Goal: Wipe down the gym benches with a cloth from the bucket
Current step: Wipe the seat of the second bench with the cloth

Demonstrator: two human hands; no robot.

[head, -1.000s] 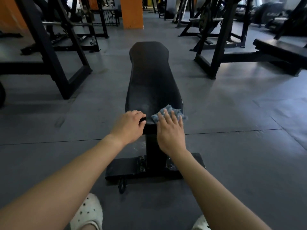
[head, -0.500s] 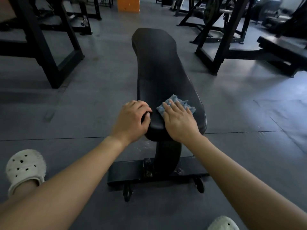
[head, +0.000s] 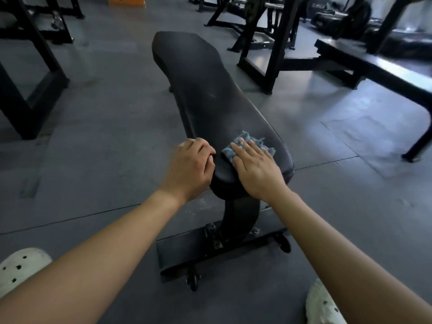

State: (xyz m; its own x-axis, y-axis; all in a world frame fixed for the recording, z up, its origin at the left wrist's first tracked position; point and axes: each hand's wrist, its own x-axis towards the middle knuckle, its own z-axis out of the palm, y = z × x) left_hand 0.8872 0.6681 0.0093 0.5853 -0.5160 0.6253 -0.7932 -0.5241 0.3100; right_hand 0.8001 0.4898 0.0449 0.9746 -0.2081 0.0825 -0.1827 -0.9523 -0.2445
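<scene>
Pressing cloth (head: 245,136) onto bench (head: 198,90), right hand (head: 256,170) flat

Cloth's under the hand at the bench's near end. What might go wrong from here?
1. The right hand presses the bunched cloth with flat fingers only, so it may slip out or skip patches on a long stroke.
2. The bench base has wheels; a hard forward push might roll it, though the left hand grips the pad's edge.
</scene>
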